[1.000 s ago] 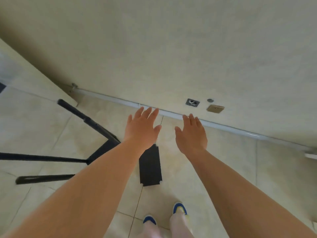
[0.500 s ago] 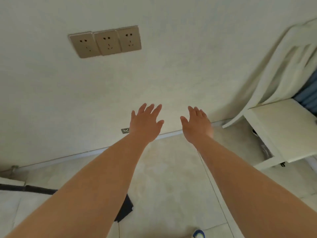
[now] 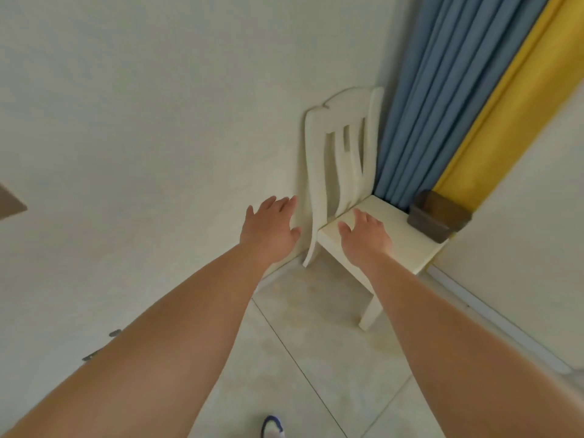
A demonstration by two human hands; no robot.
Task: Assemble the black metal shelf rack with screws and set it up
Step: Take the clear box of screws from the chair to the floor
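I see both grips empty, fingers spread: left hand (image 3: 268, 230) before the wall, right hand (image 3: 366, 237) over the chair (image 3: 407, 229) seat.

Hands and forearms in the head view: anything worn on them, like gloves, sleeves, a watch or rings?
Nothing worn that shows. The left hand and right hand are bare, without gloves, and both forearms are uncovered to the frame's edge, so no sleeve, watch or band is visible. The frame is too blurred to rule out rings.
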